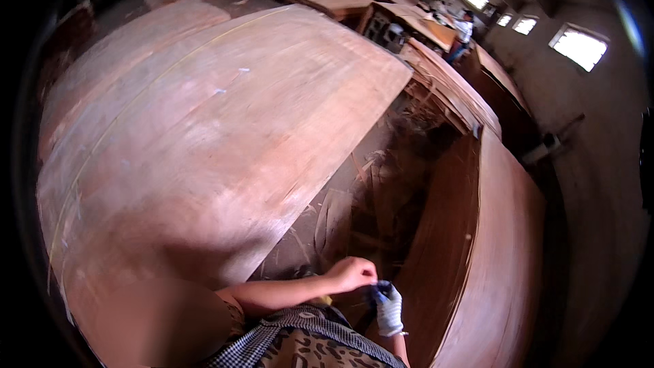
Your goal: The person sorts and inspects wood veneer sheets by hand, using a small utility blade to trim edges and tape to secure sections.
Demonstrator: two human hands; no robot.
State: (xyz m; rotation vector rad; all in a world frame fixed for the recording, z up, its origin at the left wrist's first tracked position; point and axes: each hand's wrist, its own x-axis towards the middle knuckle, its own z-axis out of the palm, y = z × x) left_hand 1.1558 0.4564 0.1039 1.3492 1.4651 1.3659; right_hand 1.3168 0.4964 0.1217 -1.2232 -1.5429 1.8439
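In front of the patterned clothes [313,349], at the lower middle of the view: a white glove [390,320] with a dark blue end, worn on the right hand [388,308]. Should handle as a very light and soft thing, probably with some stretch in the white part; perhaps a little stiffer and less slippery at the blue end, if really coated. Not fragile by the look, but possible to catch on a rough wood edge. Best to take hold at the wrist edge, or at one blue tip — with a small pinch, without hard pulling.

Fingers of the bare left hand [349,274]: bent and closed together, seemingly in a pinch on the blue end. For the fingers inside the glove, cannot tell: too covered to know if bent around something or loose.

Hard to make out: the exact place of contact between both hands, very small and dark. Hidden by a smooth blur: the lower left part, beside the wide wood sheet [204,136]. Cut off by the lower edge: the right forearm [400,349] and the near end of the wood pile [507,232] at right. Lost in shadow — most of the floor between sheet and pile.
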